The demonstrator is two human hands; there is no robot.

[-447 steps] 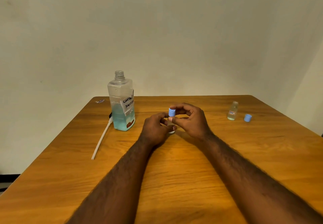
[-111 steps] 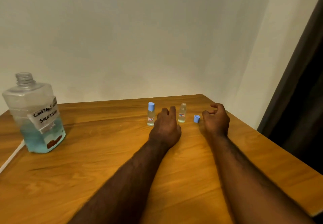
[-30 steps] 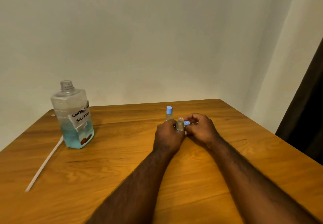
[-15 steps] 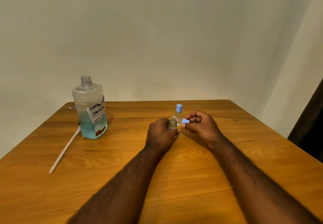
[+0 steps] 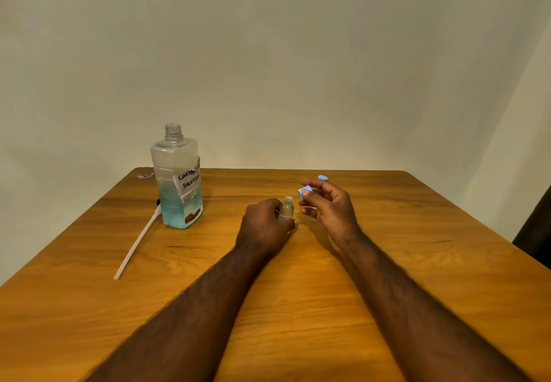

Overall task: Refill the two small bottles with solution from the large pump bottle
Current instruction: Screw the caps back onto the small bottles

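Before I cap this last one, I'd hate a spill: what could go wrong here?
The small bottle is uncapped, steadied only by the left hand; a knock might slop it. The blue cap sits pinched at the right hand fingertips and could drop. The large bottle stands open, pump tube lying out beside it.

wooden table (image 5: 417, 262), plain wall (image 5: 268, 68)
small scrap (image 5: 145, 176) at far-left table corner; dark curtain (image 5: 536, 232) at right edge
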